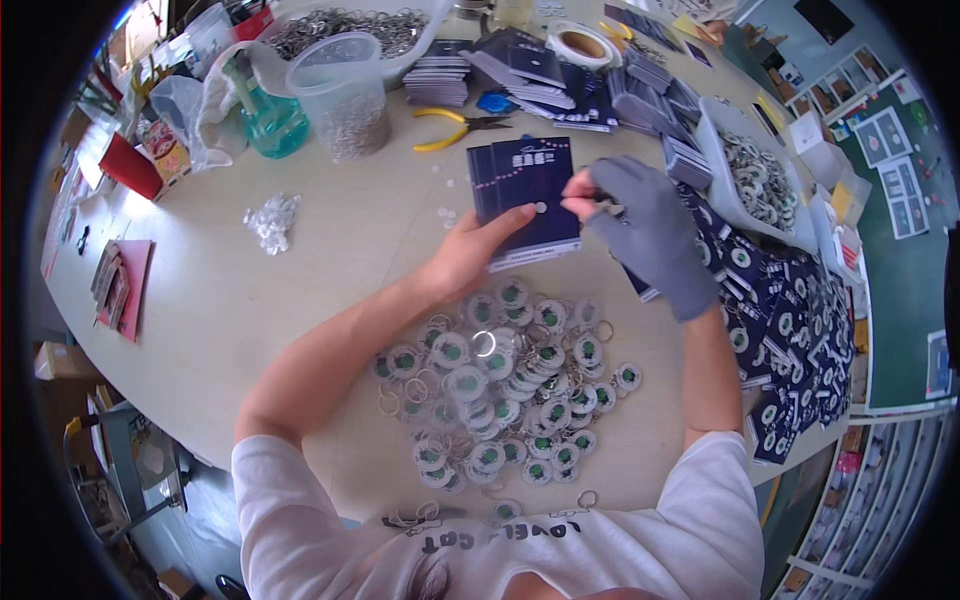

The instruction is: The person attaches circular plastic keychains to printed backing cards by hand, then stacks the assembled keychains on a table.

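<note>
My left hand (468, 248) grips a small stack of dark blue printed cards (518, 178), its thumb pressed on the top card beside a round white dot (541, 208). My right hand (648, 232), in a grey glove with bare fingertips, is closed in a pinch just off the cards' right edge. Whatever those fingertips hold is too small to make out. Below both hands lies a pile of round clear key rings (498, 385) with green centres and metal rings. At the right, a heap of blue cards with round key rings attached (790, 330) spreads to the table's edge.
Yellow-handled pliers (445, 130) lie beyond the cards. Further back are a clear tub of small metal parts (345, 95), a green spray bottle (272, 122), stacked cards (437, 75) and a tape roll (583, 45). A bin of metal rings (755, 180) stands right, a clear plastic pile (271, 222) left.
</note>
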`<state>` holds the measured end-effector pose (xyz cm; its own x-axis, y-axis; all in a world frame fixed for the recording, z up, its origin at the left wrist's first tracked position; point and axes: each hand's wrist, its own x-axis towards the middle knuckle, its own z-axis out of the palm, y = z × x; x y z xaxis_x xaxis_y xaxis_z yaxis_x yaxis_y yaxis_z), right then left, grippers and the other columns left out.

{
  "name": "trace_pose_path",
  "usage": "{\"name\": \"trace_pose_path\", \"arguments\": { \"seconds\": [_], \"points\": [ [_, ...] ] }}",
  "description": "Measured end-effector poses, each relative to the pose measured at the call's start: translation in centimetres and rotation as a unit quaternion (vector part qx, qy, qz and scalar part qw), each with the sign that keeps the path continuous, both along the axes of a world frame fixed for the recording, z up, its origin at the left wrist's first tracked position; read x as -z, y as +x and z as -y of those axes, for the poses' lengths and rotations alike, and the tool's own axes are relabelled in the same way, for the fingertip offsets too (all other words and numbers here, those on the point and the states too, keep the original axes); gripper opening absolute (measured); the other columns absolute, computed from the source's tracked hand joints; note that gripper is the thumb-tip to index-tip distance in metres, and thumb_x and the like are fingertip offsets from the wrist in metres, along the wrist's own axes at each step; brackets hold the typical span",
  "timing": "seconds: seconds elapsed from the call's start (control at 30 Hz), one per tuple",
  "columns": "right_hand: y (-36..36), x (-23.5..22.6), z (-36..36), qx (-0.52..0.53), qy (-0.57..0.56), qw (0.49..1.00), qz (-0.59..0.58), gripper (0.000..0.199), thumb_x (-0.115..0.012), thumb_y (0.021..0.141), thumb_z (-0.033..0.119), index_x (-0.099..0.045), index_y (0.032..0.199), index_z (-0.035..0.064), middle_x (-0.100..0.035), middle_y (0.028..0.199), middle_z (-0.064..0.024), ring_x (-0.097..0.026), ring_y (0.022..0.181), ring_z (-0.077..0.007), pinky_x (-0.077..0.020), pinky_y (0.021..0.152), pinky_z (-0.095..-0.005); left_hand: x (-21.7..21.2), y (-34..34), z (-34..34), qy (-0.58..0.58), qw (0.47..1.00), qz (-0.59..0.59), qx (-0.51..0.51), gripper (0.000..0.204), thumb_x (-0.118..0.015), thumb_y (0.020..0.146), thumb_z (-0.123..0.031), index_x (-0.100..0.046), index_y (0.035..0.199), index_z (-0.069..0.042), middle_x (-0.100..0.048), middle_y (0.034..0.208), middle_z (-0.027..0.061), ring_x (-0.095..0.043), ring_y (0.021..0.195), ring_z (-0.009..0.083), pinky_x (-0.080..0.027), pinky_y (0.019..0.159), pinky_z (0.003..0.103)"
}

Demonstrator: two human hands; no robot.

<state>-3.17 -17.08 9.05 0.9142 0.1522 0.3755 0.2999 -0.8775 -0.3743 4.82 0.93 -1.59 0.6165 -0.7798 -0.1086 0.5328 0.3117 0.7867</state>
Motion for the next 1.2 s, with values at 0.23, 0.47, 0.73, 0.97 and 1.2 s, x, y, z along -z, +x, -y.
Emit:
{"name": "trace_pose_path", "arguments": {
  "seconds": [0.23, 0.47, 0.73, 0.97, 1.2],
  "points": [
    [1.4, 1.7, -1.7, -0.048, -0.029, 0.998, 0.032, 0.015, -0.07, 0.084, 0.021, -0.059, 0.087, 0.0106, -0.061, 0.083, -0.0066, -0.061, 0.081, -0.0279, -0.0475, 0.073, -0.0399, -0.8, 0.4, -2.1, 0.047, 0.998, 0.009, 0.028, 0.037, -0.06, 0.098, -0.023, -0.057, 0.128, -0.001, -0.066, 0.118, 0.0101, -0.066, 0.107, 0.0211, -0.053, 0.093, 0.035],
    [0.8, 3.0, -1.3, -0.043, -0.128, 0.99, 0.032, 0.017, -0.067, 0.084, 0.017, -0.055, 0.092, 0.0095, -0.055, 0.084, -0.0057, -0.057, 0.083, -0.0269, -0.0444, 0.073, -0.0407, 0.6, -0.5, -0.8, 0.054, 0.993, 0.102, 0.027, 0.039, -0.061, 0.099, -0.027, -0.057, 0.129, -0.003, -0.065, 0.121, 0.0062, -0.059, 0.112, 0.0135, -0.047, 0.097, 0.03],
    [0.4, 1.9, -0.5, 0.005, 0.053, 0.998, -0.029, 0.02, -0.065, 0.089, 0.013, -0.057, 0.105, 0.0059, -0.065, 0.095, -0.0109, -0.064, 0.078, -0.028, -0.0488, 0.07, -0.0376, -0.8, 0.4, -0.7, -0.027, 0.99, -0.039, -0.13, 0.035, -0.062, 0.098, -0.024, -0.059, 0.125, -0.002, -0.066, 0.118, 0.0105, -0.066, 0.104, 0.0199, -0.054, 0.092, 0.034],
    [-1.1, 1.4, 0.0, -0.096, 0.002, 0.953, -0.289, 0.029, -0.073, 0.079, 0.028, -0.069, 0.099, 0.0081, -0.068, 0.099, -0.0103, -0.066, 0.082, -0.0278, -0.0509, 0.074, -0.0385, -0.4, 1.0, -0.8, 0.028, 0.972, 0.04, -0.231, 0.038, -0.066, 0.096, -0.028, -0.06, 0.124, -0.002, -0.067, 0.115, 0.0082, -0.065, 0.104, 0.0167, -0.051, 0.092, 0.033],
    [-2.7, 0.9, -2.9, -0.151, -0.092, 0.952, -0.251, 0.026, -0.075, 0.077, 0.026, -0.067, 0.094, 0.0074, -0.063, 0.082, -0.0099, -0.063, 0.081, -0.0286, -0.049, 0.074, -0.0388, -0.2, 0.4, 0.0, -0.014, 0.987, -0.028, -0.157, 0.049, -0.069, 0.093, -0.033, -0.055, 0.129, -0.002, -0.063, 0.124, 0.0074, -0.059, 0.113, 0.0168, -0.048, 0.099, 0.037]
  ]
}}
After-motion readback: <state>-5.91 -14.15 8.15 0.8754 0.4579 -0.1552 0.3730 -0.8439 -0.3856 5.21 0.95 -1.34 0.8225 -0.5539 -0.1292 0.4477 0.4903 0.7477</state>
